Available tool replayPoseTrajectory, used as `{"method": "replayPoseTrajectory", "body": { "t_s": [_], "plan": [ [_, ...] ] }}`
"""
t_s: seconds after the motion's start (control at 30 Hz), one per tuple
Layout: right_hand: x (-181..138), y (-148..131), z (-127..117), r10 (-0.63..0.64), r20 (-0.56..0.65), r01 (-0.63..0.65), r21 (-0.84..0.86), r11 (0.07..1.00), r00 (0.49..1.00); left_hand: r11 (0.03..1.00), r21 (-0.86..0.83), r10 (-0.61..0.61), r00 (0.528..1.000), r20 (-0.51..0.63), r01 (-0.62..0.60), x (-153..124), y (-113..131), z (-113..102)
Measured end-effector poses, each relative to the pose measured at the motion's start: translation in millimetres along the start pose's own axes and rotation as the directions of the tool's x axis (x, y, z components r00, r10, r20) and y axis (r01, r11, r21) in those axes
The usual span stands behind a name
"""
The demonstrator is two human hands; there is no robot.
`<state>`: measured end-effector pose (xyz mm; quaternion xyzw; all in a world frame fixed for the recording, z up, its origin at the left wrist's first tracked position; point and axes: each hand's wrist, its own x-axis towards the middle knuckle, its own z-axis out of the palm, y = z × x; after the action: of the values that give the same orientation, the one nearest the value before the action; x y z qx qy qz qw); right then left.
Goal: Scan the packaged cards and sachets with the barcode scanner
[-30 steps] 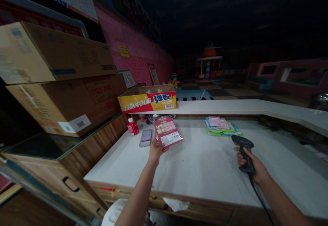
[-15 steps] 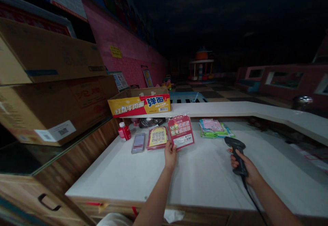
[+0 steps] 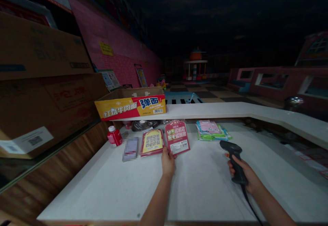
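Observation:
My left hand (image 3: 168, 163) pinches the lower left corner of a red packet (image 3: 177, 133) with small pictures and a barcode label on its face. In my right hand (image 3: 243, 171) is a dark barcode scanner (image 3: 236, 159), its head turned to the left and its cord running down toward me. Just left of the held packet lies a stack of similar red packets (image 3: 152, 142) with a yellow panel on top. A pile of green and pink packets (image 3: 211, 130) rests behind the scanner.
A white counter (image 3: 200, 185) carries these things. At its left are a red bottle (image 3: 114, 136) and a blurred-out stack (image 3: 130, 149). An open noodle carton (image 3: 133, 106) sits on the raised ledge (image 3: 217, 110). Large cardboard boxes (image 3: 51, 103) stand at the far left.
My view has tilted and shifted slightly right. The red packet in my left hand appears lower, closer to the counter. My right hand keeps its hold on the scanner.

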<state>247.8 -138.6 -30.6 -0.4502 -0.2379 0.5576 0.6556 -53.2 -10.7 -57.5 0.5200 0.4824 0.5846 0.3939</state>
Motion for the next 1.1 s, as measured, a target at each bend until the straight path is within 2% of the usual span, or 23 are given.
{"method": "replayPoseTrajectory", "body": {
  "t_s": [0.17, 0.3, 0.43, 0.67, 0.9, 1.0, 1.1],
  "plan": [
    [-20.5, 13.2, 30.4, 0.015, 0.005, -0.014, -0.151, 0.988, 1.000, 1.000, 0.014, 0.015, 0.999, -0.036, -0.014, -1.0, -0.6, 1.2],
    [-38.4, 25.6, 49.8, 0.017, 0.128, 0.032, -0.368, 0.929, 0.992, 0.999, 0.035, 0.012, 0.999, -0.052, -0.011, -3.8, 5.7, 1.8],
    [-52.7, 28.6, 60.1, -0.001, 0.218, 0.098, -0.435, 0.895, 0.976, 0.999, 0.031, 0.016, 0.998, -0.060, -0.014, -5.3, 10.1, 2.0],
    [-58.5, 27.3, 63.1, 0.006, 0.228, 0.094, -0.423, 0.901, 0.974, 0.997, 0.075, 0.003, 0.998, -0.067, 0.002, -2.1, 4.0, 2.7],
    [-59.3, 30.7, 64.5, -0.026, 0.185, 0.090, -0.347, 0.934, 0.982, 0.999, 0.040, 0.017, 0.998, -0.055, -0.014, -2.4, 1.9, 2.7],
    [-51.1, 26.0, 65.2, -0.019, 0.182, 0.074, -0.304, 0.950, 0.983, 1.000, 0.026, 0.019, 0.999, -0.031, -0.018, -2.8, 2.7, 1.6],
    [-33.0, 18.9, 61.9, -0.001, 0.207, 0.040, -0.188, 0.981, 0.978, 0.999, -0.040, 0.022, 1.000, 0.003, -0.022, -2.9, 2.8, -0.2]
  ]
}}
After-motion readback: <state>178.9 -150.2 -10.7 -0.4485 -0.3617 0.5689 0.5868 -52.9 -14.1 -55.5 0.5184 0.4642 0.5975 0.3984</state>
